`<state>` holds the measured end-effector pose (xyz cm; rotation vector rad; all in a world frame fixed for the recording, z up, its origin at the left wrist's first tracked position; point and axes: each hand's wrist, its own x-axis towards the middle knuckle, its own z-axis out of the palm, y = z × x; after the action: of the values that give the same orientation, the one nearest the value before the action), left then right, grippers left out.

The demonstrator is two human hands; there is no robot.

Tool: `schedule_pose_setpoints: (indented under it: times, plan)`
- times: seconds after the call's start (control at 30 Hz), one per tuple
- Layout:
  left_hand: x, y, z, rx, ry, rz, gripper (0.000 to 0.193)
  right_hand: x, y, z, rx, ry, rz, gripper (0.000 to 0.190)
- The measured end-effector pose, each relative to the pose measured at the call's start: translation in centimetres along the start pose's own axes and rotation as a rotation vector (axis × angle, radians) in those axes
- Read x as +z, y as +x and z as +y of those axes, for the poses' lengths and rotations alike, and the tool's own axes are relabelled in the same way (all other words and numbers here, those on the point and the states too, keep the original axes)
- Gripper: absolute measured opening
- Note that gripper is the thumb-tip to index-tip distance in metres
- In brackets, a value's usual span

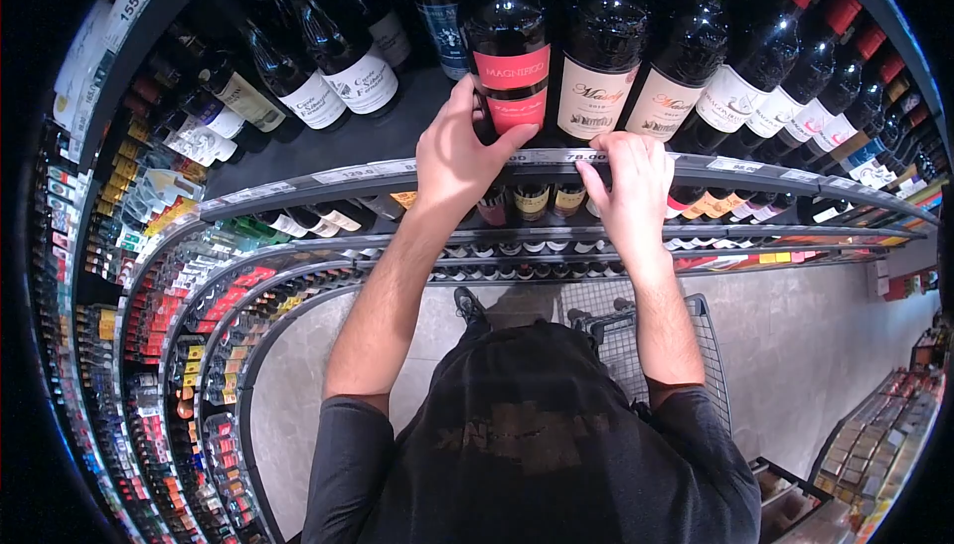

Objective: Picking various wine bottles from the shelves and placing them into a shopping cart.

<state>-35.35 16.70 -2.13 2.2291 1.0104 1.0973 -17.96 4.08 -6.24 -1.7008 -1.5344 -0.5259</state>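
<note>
My left hand (460, 145) wraps the lower part of a dark wine bottle (510, 71) with red labels, thumb across its front near the base. The bottle stands upright at the front of the top shelf (417, 93). Over the shelf's front edge (548, 157), which carries price tags, my right hand (633, 171) is hooked, fingers on top and thumb lower down. Directly behind those fingers are two cream-labelled wine bottles (596, 93). White-labelled bottles (734, 97) with red capsules line up to the right. Two more white-labelled bottles (361, 82) stand farther left, a gap of bare shelf between.
Lower shelves (536, 231) hold rows of bottles beneath my hands. A wire shopping cart (626, 343) is close on my right, over the grey tiled floor (782, 335). Curving shelves (156, 305) of packed goods run down the left. Boxed goods (868, 447) sit at lower right.
</note>
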Motion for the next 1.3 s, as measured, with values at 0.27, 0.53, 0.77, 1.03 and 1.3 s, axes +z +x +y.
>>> schedule_pose_setpoints:
  times: [0.27, 0.53, 0.77, 1.03, 1.3]
  plan:
    - [-0.2, -0.3, 0.0, -0.012, 0.088, -0.046, 0.076, 0.0, -0.2, -0.1, -0.016, -0.018, -0.019, 0.033]
    - [-0.2, -0.3, -0.4, 0.004, 0.107, -0.054, 0.077, 0.3, -0.1, 0.1, -0.009, -0.020, -0.008, 0.033]
    - [-0.1, -0.4, -0.6, 0.006, 0.095, -0.036, 0.082, 0.3, 0.0, -0.1, 0.005, -0.024, -0.006, 0.036]
    - [0.2, -0.2, -0.8, 0.003, 0.135, -0.013, 0.083, 0.3, 0.1, -0.3, 0.006, -0.062, -0.034, 0.038]
    - [0.0, -0.2, -0.5, -0.003, 0.154, -0.030, 0.085, 0.5, 0.0, -0.3, 0.006, -0.091, -0.029, 0.037]
